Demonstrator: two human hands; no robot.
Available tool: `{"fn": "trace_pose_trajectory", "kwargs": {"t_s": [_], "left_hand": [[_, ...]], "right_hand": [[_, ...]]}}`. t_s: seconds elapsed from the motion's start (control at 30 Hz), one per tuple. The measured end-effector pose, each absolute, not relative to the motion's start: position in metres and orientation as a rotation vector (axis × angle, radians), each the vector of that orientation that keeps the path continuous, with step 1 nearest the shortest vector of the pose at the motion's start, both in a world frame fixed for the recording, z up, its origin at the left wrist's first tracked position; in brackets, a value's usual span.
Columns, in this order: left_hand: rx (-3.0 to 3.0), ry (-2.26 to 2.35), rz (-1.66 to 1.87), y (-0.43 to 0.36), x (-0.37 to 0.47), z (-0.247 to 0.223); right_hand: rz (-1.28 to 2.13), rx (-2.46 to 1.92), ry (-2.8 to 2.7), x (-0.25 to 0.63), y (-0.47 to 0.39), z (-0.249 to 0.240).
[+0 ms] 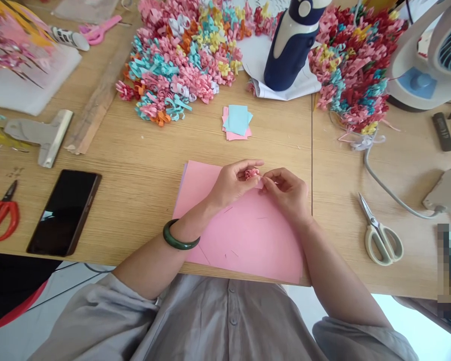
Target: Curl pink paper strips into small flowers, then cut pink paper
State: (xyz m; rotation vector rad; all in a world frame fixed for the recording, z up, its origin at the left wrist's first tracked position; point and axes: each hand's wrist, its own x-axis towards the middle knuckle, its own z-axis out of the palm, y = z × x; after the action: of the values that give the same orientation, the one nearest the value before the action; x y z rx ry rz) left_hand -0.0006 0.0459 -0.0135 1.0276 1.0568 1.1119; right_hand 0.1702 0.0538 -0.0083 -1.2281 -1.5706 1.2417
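Observation:
Over a pink sheet lying near the table's front edge, both my hands meet. My left hand, with a dark green bangle at the wrist, has its fingers curled round a small pink paper flower. Beside it my right hand pinches at the flower's lower end with thumb and forefinger, where a small piece of pink paper shows. A few thin dark strands lie on the sheet. Beyond it sits a small stack of blue and pink paper squares.
Colourful paper flower heaps and a dark blue bottle stand at the back. A phone and red scissors lie left, cream-handled scissors right. A fan stands back right; a wooden strip lies left.

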Motion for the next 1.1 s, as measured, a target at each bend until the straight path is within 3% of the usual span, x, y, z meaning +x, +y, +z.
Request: {"fn": "trace_pose_trajectory", "kwargs": {"t_s": [0.27,0.5,0.77,1.1], "left_hand": [[1.217,1.123,1.263,0.05,-0.004,-0.012],[1.318,1.227,1.405,0.05,-0.006,-0.012],[1.051,1.002,1.038,0.046,0.001,-0.01],[1.069,1.088,1.084,0.045,0.001,-0.014]], "right_hand": [[1.654,-1.246,-1.362,0.176,0.06,0.002],[1.607,-1.238,-1.342,0.181,0.064,0.002],[1.607,-1.187,-1.403,0.179,0.061,0.001],[1.331,-1.178,-1.597,0.177,0.057,-0.008]]}}
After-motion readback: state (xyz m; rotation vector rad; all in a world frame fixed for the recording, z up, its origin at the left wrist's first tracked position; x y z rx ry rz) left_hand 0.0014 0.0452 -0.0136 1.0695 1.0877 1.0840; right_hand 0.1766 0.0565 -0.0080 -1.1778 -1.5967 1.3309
